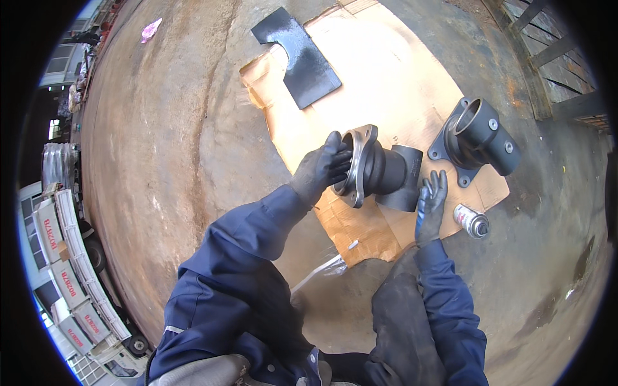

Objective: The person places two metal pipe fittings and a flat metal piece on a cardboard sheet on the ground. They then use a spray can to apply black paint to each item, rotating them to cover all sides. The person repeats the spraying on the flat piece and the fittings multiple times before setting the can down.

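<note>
A dark grey metal pipe fitting (384, 172) lies on its side on the brown cardboard, its machined flange facing left. My left hand (320, 168), in a black glove, is at the flange's open mouth. Its fingers stretch over the rim into the opening, the thumb raised apart; whether the fingertips press on the inside wall is hidden. Just right of the fitting's plain end, my right hand (432, 204) is open, gloved in black and blue, fingers extended and holding nothing. A similar pipe fitting (477, 143) with a flange rests farther right. Beside my right hand lies a spray can (470, 220).
The cardboard sheet (380, 77) covers the concrete floor here. A black plate with a curved cutout (308, 67) lies across its far left edge. Clear plastic wrap (331, 266) sits by its near edge. A wooden frame (547, 55) stands far right; a truck (84, 283) is at left.
</note>
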{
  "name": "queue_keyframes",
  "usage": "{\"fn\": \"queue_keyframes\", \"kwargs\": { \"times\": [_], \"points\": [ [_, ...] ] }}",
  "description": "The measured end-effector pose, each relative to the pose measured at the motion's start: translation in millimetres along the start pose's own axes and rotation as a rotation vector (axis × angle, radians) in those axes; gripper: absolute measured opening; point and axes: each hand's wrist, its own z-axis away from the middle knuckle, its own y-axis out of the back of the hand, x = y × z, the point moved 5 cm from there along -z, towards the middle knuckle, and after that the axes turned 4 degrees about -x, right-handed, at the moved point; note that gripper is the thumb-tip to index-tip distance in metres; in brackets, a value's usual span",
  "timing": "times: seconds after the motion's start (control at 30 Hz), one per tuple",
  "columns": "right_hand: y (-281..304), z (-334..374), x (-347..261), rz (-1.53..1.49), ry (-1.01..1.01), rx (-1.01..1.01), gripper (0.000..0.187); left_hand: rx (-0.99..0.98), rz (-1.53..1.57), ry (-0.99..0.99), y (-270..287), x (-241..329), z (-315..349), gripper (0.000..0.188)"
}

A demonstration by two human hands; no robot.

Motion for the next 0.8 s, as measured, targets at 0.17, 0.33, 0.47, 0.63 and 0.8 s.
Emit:
{"fn": "queue_keyframes", "kwargs": {
  "times": [0.17, 0.33, 0.47, 0.63, 0.8],
  "points": [
    [16.8, 55.7, -35.7, 0.275, 0.074, 0.076, 0.068, 0.566, 0.066, -0.107, 79.4, 19.2, -37.8, 0.085],
    [46.5, 119.1, -38.3, 0.221, -0.062, 0.106, 0.055, 0.786, -0.064, -0.034, 106.7, 46.8, -97.1, 0.098],
    [75.3, 147.4, -26.0, 0.263, -0.136, 0.219, 0.049, 1.044, -0.543, 0.116, 104.1, 66.4, -119.0, 0.105],
    [108.6, 154.8, -27.6, 0.232, -0.192, 0.364, 0.045, 1.125, -0.808, 0.073, 114.5, 58.9, -140.9, 0.104],
    [126.9, 151.2, -40.7, 0.283, -0.183, 0.425, 0.044, 0.748, -0.201, -0.214, 142.6, 31.9, -163.3, 0.059]
  ]
}}
